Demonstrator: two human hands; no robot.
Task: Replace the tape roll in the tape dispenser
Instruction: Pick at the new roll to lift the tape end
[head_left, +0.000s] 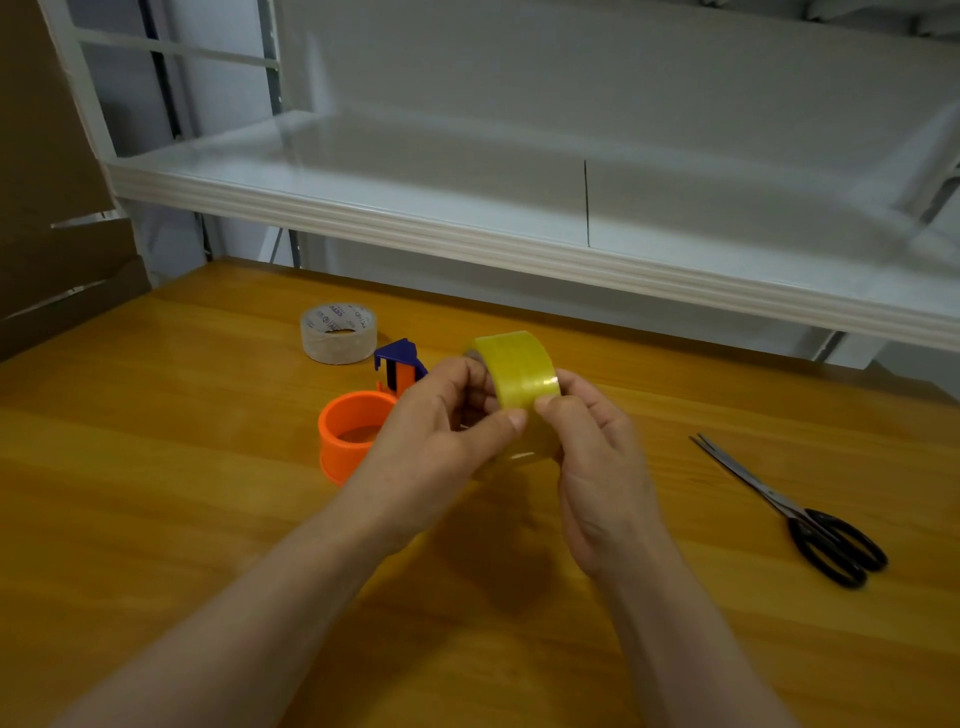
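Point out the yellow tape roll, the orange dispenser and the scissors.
yellow tape roll (517, 366), head view, on its outer band above the thumbs.
orange dispenser (343, 447), head view, on the round drum's outer wall.
scissors (836, 548), head view, on the black handle loops.

Yellow tape roll (519, 371) upright above table, orange-and-blue dispenser (358, 428) lying empty, whitish roll (338, 332) flat behind

Black-handled scissors (795, 512) on wooden table (156, 467)
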